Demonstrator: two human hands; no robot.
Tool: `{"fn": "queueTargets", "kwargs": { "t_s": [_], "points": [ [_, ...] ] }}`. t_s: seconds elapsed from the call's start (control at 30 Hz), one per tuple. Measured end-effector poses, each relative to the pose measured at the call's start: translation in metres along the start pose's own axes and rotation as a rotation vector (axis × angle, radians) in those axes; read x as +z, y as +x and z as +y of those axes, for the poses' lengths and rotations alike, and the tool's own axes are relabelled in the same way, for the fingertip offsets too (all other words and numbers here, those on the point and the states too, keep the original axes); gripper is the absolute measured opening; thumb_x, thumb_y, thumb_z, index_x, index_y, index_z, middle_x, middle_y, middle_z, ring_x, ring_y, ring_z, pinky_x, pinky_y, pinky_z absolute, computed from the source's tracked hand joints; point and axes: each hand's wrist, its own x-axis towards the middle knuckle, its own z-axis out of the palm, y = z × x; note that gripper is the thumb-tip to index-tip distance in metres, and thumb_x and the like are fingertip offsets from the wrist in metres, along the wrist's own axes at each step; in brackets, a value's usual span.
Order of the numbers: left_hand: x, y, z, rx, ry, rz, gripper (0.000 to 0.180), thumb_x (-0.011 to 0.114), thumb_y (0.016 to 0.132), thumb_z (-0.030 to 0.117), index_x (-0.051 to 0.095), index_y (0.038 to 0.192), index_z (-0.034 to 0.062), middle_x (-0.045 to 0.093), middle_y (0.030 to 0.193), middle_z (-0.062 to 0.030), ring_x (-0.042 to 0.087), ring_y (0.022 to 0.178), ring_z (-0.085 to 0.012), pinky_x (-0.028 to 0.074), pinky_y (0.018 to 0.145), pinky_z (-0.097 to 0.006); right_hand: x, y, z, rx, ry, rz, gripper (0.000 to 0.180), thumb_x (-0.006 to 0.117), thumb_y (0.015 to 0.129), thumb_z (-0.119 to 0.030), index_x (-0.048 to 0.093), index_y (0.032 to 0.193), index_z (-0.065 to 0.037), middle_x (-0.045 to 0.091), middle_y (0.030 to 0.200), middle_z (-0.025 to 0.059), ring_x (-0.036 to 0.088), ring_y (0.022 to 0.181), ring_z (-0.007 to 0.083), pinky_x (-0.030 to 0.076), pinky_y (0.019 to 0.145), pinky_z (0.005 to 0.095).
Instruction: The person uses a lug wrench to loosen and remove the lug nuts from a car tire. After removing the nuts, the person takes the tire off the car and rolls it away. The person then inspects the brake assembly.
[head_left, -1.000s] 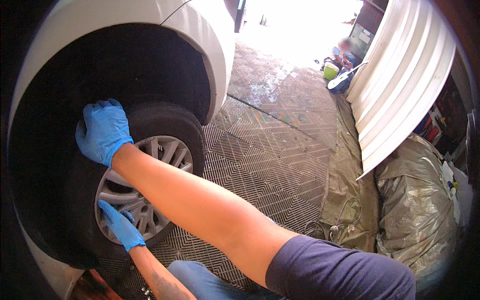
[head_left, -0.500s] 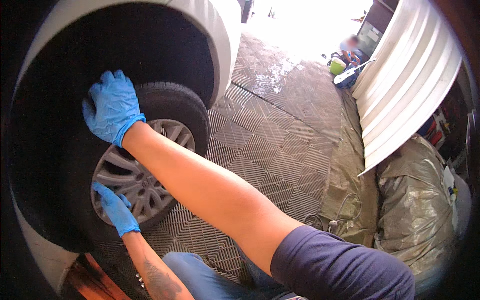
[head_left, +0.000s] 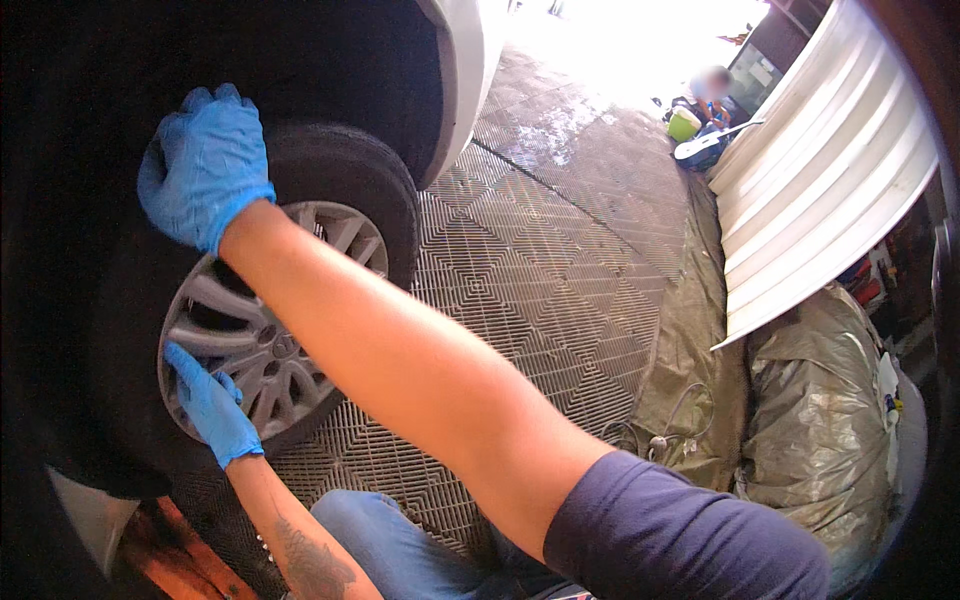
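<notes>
Inside the wheel arch [head_left: 462, 100], the wheel [head_left: 225, 343] sits higher in view than a half-second ago; the right hand [head_left: 205, 170] stays curled at its top, grip unclear, while the left hand [head_left: 214, 408], loosely open, keeps fingers extended against its face.

One head-worn fisheye looks down — hands [head_left: 205, 165] close.

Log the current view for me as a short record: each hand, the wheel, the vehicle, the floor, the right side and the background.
Left hand: blue glove, at the wheel's lower left near the rim
Right hand: blue glove, at the tyre's upper part; fingertips hard to see
Wheel: grey spoked wheel, black tyre
Vehicle: white body panel
Floor: slatted tiles
Right side: white corrugated sheet, tarp-covered bundle
Background: person, green container
</notes>
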Motion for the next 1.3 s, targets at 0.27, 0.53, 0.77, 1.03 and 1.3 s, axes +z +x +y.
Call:
{"fn": "queueTargets", "kwargs": {
  "t_s": [0.27, 0.53, 0.77, 1.03, 1.3],
  "points": [
    [-0.001, -0.015, -0.048, 0.323, -0.01, -0.095, 0.064, 0.044, 0.1, 0.045, 0.05, 0.128, -0.0122, 0.062, 0.118, -0.0175, 0.055, 0.099, -0.0265, 0.041, 0.094, -0.041, -0.018, -0.025, 0.022, 0.007, -0.097, -0.118, 0.025, 0.061, 0.071, -0.031, 0.068, 0.067, -0.007, 0.064, 0.079, 0.021, 0.059, 0.077, 0.0397, 0.047, 0.072, 0.0483],
    [0.02, -0.125, -0.062, 0.454, 0.097, -0.059, 0.053, 0.045, 0.102, 0.038, 0.057, 0.106, -0.0138, 0.063, 0.106, -0.0287, 0.058, 0.094, -0.0333, 0.041, 0.089, -0.041, -0.16, -0.077, 0.017, -0.102, -0.043, 0.149, 0.017, 0.058, 0.082, -0.003, 0.073, 0.089, -0.005, 0.069, 0.085, 0.0085, 0.063, 0.082, 0.0237, 0.047, 0.081, 0.0347],
    [-0.006, -0.122, -0.109, 0.405, 0.028, 0.016, 0.047, 0.049, 0.099, 0.044, 0.047, 0.077, 0.003, 0.044, 0.071, -0.0013, 0.038, 0.063, -0.0129, 0.035, 0.058, -0.032, -0.164, -0.094, -0.005, -0.025, 0.093, 0.094, 0.019, 0.059, 0.079, 0.003, 0.073, 0.089, -0.004, 0.068, 0.089, 0.0093, 0.062, 0.085, 0.0229, 0.047, 0.082, 0.0336],
    [-0.036, -0.11, -0.179, 0.485, -0.038, 0.037, 0.037, 0.052, 0.099, 0.043, 0.047, 0.089, 0.008, 0.039, 0.072, 0.0016, 0.041, 0.062, -0.0103, 0.035, 0.054, -0.028, -0.191, -0.066, -0.024, -0.004, 0.003, 0.007, 0.011, 0.067, 0.081, -0.003, 0.071, 0.091, -0.004, 0.069, 0.091, 0.0106, 0.065, 0.086, 0.0242, 0.049, 0.083, 0.0363],
    [-0.018, -0.135, -0.086, 0.106, -0.159, 0.12, 0.054, 0.039, 0.1, 0.055, 0.044, 0.083, 0.0036, 0.037, 0.073, -0.003, 0.035, 0.061, -0.0144, 0.035, 0.05, -0.029, -0.135, -0.014, -0.052, -0.079, 0.175, -0.116, 0.026, 0.066, 0.075, -0.028, 0.068, 0.081, -0.003, 0.06, 0.088, 0.0207, 0.056, 0.089, 0.0382, 0.048, 0.078, 0.0475]
  ]
}}
